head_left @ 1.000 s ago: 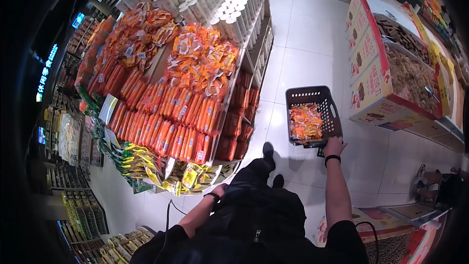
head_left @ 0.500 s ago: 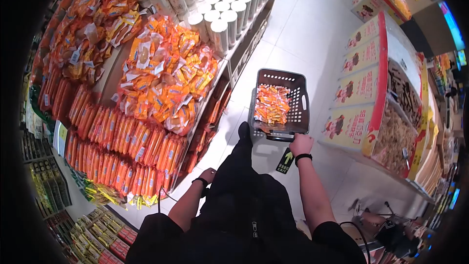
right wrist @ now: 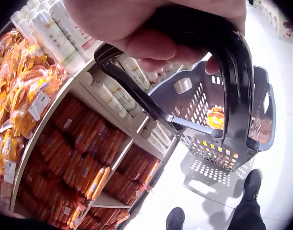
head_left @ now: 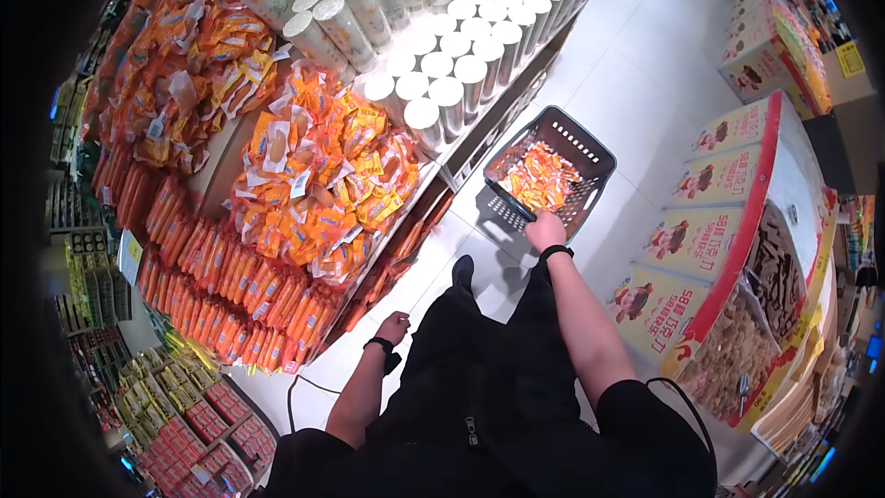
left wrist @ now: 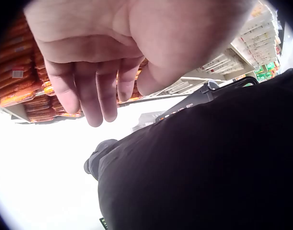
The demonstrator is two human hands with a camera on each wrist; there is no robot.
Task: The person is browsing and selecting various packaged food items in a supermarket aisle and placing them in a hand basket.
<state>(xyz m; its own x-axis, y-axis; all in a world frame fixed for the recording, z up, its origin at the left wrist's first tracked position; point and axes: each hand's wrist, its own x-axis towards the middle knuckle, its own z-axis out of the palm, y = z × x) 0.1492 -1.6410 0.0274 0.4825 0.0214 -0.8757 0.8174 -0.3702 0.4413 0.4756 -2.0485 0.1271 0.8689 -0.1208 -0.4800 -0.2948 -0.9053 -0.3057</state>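
My right hand grips the black handle of a dark plastic shopping basket, fingers curled round it in the right wrist view. The basket hangs above the floor in front of my legs, its handle upright. Orange and yellow wrapped snack packets lie in the bottom of it. My left hand hangs beside my left thigh with its fingers loosely bent. In the left wrist view that hand's palm and fingers show, holding nothing.
On the left stands a display with heaped orange packets, rows of red-orange packs and white-topped canisters. A bin with printed cartoon panels holds loose snacks on the right. Between them runs a pale tiled floor.
The basket has swung leftward and turned, with my right hand still on its handle. I have moved forward along the display. My left hand stays empty at my side.
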